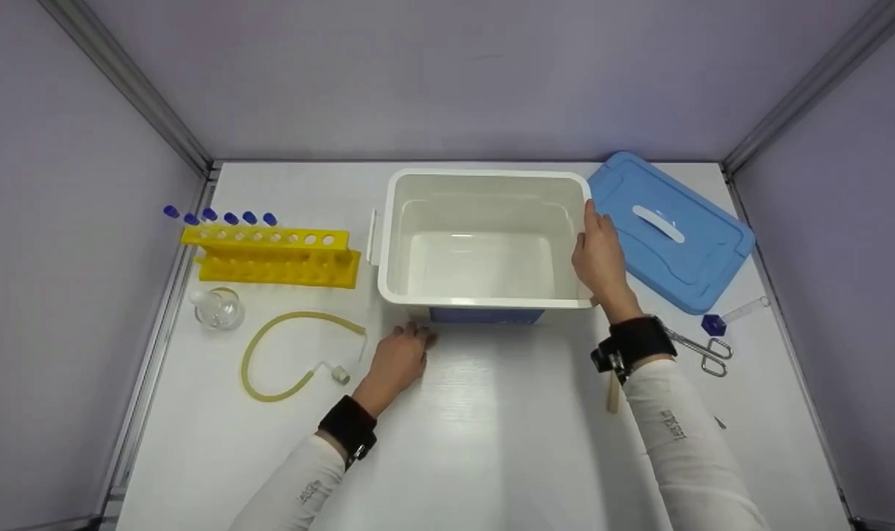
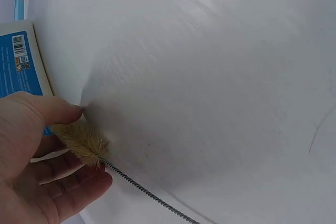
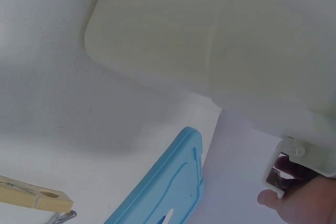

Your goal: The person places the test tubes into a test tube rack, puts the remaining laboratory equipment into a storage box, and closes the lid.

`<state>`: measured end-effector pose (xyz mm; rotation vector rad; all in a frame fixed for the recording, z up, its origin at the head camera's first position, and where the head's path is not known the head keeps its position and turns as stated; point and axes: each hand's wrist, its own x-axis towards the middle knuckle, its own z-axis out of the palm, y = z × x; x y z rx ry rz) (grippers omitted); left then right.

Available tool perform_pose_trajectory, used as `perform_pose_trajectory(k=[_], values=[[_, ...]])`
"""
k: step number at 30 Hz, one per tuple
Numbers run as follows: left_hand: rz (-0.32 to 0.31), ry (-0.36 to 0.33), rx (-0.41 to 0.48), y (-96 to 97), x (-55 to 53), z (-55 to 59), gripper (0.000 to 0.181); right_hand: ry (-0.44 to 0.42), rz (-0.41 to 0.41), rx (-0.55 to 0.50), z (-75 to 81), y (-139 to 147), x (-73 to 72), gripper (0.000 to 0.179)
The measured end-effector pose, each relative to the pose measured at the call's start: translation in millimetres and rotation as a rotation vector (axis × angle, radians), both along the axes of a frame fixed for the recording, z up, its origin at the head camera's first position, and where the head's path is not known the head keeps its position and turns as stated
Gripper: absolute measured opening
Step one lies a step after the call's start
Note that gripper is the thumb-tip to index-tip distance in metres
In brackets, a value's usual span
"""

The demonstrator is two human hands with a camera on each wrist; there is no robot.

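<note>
A white plastic storage bin (image 1: 491, 302) with a blue label (image 2: 23, 64) stands at the middle back, its inside bare. My right hand (image 1: 600, 254) holds the bin's right side, its fingers through the white side handle (image 3: 274, 169) in the right wrist view. Low at the bin's front left corner is my left hand (image 1: 401, 358). Its thumb and curled fingers hold a test tube brush by the tan bristle head (image 2: 86, 142). The brush's twisted wire stem (image 2: 149, 193) runs out over the table. In the head view the hand hides most of the brush.
Left of the bin are a yellow test tube rack (image 1: 277, 273) with blue-capped tubes, a glass flask (image 1: 220, 310) and a yellow rubber hose (image 1: 246, 361). Rightward lie a blue lid (image 1: 683, 269), a blue-based cylinder (image 1: 714, 324), metal tongs (image 1: 715, 355) and a wooden clamp (image 1: 613, 394).
</note>
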<state>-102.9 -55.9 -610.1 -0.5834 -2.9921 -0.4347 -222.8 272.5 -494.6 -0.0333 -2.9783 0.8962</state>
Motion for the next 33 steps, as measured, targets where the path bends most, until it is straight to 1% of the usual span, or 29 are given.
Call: perform_pose_trajectory(k=[3,8,13,16,18,22,25,29,33], values=[[0.010,-0.017,0.006,1.7,-0.9,0.1,0.017,0.001,0.004,-0.005,-0.2,0,-0.4,0.060],[0.018,-0.044,0.025,5.0,-1.5,0.1,0.022,0.002,0.006,-0.012,-1.4,0,0.1,0.060],[-0.006,-0.043,0.015,9.7,-0.3,1.7,0.021,0.043,0.012,0.004,-3.5,0,1.1,0.059],[-0.028,-0.023,0.033,15.0,0.1,5.0,0.023,0.063,0.011,0.014,-4.2,0,1.0,0.059],[-0.042,-0.010,0.046,19.1,0.4,9.3,0.024,0.060,0.008,0.014,-4.0,1,0.7,0.059],[-0.080,0.016,0.042,27.7,0.8,20.8,0.024,0.034,0.003,0.009,-2.6,1,0.4,0.060],[-0.109,0.024,0.026,33.4,2.1,30.5,0.019,0.015,0.003,0.001,-2.1,1,0.4,0.060],[-0.147,0.021,0.013,40.0,3.7,42.9,0.014,0.012,0.007,0.001,-1.8,0,0.2,0.060],[-0.187,0.034,0.022,45.7,5.4,55.2,0.015,0.017,0.007,0.011,-0.9,0,0.7,0.060]])
